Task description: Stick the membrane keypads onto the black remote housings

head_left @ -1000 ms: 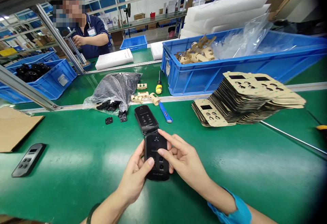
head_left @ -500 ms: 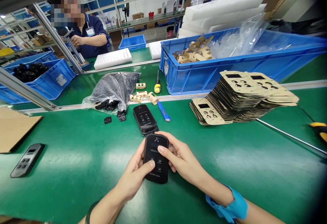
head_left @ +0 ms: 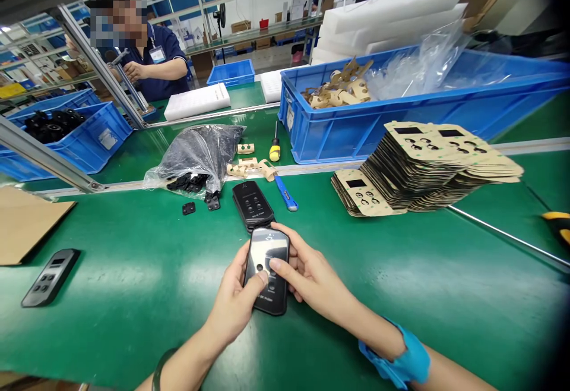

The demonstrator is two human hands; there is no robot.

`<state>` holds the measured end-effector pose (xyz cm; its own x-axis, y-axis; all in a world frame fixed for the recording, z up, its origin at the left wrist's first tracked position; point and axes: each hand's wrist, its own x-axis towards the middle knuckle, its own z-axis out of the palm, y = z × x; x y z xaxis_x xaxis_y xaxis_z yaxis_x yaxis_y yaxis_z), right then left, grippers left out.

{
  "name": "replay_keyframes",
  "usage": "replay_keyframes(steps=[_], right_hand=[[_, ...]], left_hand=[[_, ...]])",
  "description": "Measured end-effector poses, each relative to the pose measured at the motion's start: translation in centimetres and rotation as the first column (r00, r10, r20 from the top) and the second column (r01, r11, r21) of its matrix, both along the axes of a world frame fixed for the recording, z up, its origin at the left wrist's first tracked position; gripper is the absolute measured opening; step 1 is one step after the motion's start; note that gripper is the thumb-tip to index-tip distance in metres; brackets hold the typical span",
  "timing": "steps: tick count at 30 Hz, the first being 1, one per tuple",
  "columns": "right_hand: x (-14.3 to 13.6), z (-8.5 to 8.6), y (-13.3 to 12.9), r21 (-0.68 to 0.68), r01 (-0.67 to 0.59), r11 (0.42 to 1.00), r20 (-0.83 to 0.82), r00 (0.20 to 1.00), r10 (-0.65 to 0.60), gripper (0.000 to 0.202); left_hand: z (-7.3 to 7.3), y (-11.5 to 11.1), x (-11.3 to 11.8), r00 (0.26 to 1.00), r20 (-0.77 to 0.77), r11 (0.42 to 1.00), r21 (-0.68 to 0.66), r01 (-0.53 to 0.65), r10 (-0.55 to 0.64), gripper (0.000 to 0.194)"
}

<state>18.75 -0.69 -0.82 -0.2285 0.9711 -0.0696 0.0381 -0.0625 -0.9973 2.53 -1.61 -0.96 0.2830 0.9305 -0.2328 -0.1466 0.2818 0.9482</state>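
Left hand (head_left: 232,308) and right hand (head_left: 318,281) are sharing a grip, holding one black keypad piece (head_left: 272,303) over the green surface (head_left: 383,260), just nearer than the stacked black pieces (head_left: 252,202), its face probably wanting light, even thumb pressure.

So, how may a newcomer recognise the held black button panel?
Find the green workbench, then the left hand and right hand near its front. They hold the black button panel; glare on its face distinguishes it from the darker panel stack beyond.
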Motion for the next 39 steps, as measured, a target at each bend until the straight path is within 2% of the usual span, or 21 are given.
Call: replay_keyframes(steps=[2,3,7,12,16,19,22,27,30,32,36,39], right_hand=[[-0.2,0.1,-0.2,-0.047,0.015,0.999,-0.058,0.998,-0.018,0.060],[-0.2,0.1,-0.3,-0.062,0.027,0.998,-0.076,0.997,-0.031,0.060],[-0.5,-0.1,-0.6,-0.053,0.052,0.997,-0.082,0.995,-0.056,0.053],[-0.5,-0.5,-0.2,-0.005,0.046,0.999,-0.065,0.997,-0.046,0.047],[-0.7,-0.7,0.0,-0.018,0.038,0.999,-0.169,0.985,-0.041,0.042],[-0.9,-0.6,0.4,0.004,0.019,1.000,-0.162,0.987,-0.018,0.039],[-0.6,0.0,2.7,0.123,0.004,0.992,0.017,1.000,-0.006,0.040],[-0.3,1.2,10.2,0.342,0.021,0.939,0.252,0.961,-0.114,0.044],[-0.3,1.7,13.4,0.438,-0.046,0.898,0.419,0.894,-0.158,0.034],[0.4,2.0,14.1,0.470,-0.087,0.879,0.525,0.827,-0.199,0.032],[4.3,2.2,12.3,0.546,-0.101,0.831,0.685,0.626,-0.374,0.037],[8.7,1.1,9.6,0.585,-0.128,0.801,0.757,0.442,-0.482,0.036]], left_hand=[[0.1,-0.1,0.0,0.999,0.049,0.999,-0.038,0.003,-0.001,0.059],[0.2,-0.1,0.1,0.996,0.086,0.998,-0.055,0.037,-0.032,0.064],[0.8,-0.2,0.7,0.966,0.198,0.981,-0.061,0.184,-0.169,0.096],[0.7,-0.4,1.1,0.975,0.182,0.986,-0.081,0.143,-0.126,0.097],[0.1,-0.8,0.8,0.993,0.076,0.993,-0.070,0.093,-0.088,0.101],[0.0,-0.9,0.4,0.998,0.036,0.998,-0.040,0.058,-0.057,0.093],[-0.2,-0.6,0.1,0.999,0.030,0.999,0.004,-0.032,0.032,0.078],[-0.5,0.4,-0.3,0.965,0.020,0.961,0.086,-0.261,0.260,0.073],[-0.6,1.0,-0.3,0.954,0.035,0.952,0.054,-0.301,0.299,0.069],[-0.6,1.1,-0.3,0.952,0.044,0.951,0.042,-0.306,0.304,0.066],[-0.6,0.9,-0.3,0.949,0.055,0.947,0.063,-0.314,0.311,0.059],[-0.6,0.5,-0.3,0.957,0.042,0.948,0.130,-0.291,0.288,0.050]])
